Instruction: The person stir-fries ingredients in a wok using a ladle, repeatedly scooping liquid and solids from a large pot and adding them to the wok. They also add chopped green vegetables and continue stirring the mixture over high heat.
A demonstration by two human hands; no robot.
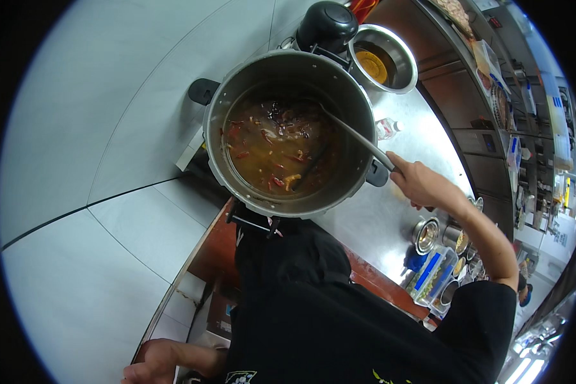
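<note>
My right hand (pixel 422 185) grips the metal handle of a long ladle or spoon (pixel 357 137). The utensil slants down into a large metal pot (pixel 295 211), and its head is hidden in the liquid. Brown broth (pixel 257 168) with red chilli pieces and dark bits fills the lower part of the pot. Black handles, one of them a side grip (pixel 204 91), stick out from the pot's rim. At the lower left, my left hand (pixel 151 362) hangs low by the counter's edge, away from the pot. Its fingers are partly cut off by the frame.
A steel basin (pixel 405 57) holding dark liquid stands beyond the pot, beside a black rounded vessel (pixel 329 24). A plastic bottle (pixel 388 128) lies on the steel counter (pixel 365 225). Lidded plastic boxes (pixel 429 276) and several metal bowls (pixel 426 235) sit at right. Tiled wall (pixel 91 120) borders the left.
</note>
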